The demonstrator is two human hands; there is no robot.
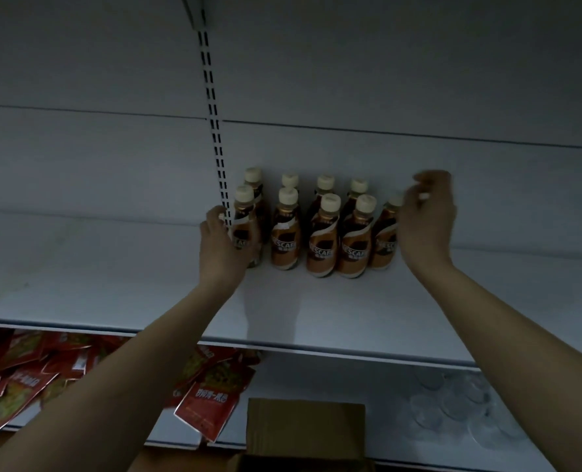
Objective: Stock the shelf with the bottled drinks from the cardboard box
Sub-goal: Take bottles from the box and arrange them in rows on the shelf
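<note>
Gripping a Nescafé bottle (245,229), the left hand (219,247) clasps; right hand (425,223) hovers loosely open, empty.

Both bare forearms are reaching up and forward. The left hand (223,243) is curling its fingers closed in a grasp — the right hand (425,221) is hovering, fingers loosely bent, blurred.

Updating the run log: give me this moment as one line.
left hand: on front-left Nescafe bottle | right hand: open beside rightmost bottle | shelf: two rows upright | cardboard box: below
</note>
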